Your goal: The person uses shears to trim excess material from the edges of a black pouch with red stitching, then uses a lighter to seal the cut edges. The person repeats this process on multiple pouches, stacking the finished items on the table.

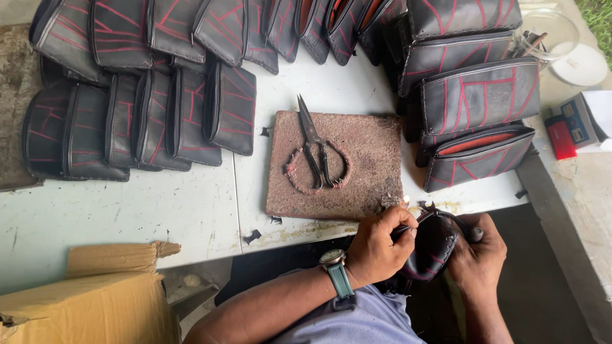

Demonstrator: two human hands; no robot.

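A black pouch with red stitching (430,247) sits in my lap area below the table edge. My left hand (377,247), with a green-strapped watch on its wrist, grips the pouch's left side, fingers curled over its rim. Gripping a small dark tool handle (475,234), my right hand (475,261) presses against the pouch's right side. Just above my hands, scissors (313,148) with cord-wrapped handles lie on a worn brown board (376,172).
Many finished black pouches with red lines stand in rows at the left (153,121) and stacked at the right (478,95) of the white table (127,210). A cardboard box (89,299) is at the lower left. A clear container (548,32) and small boxes (574,124) are on the right.
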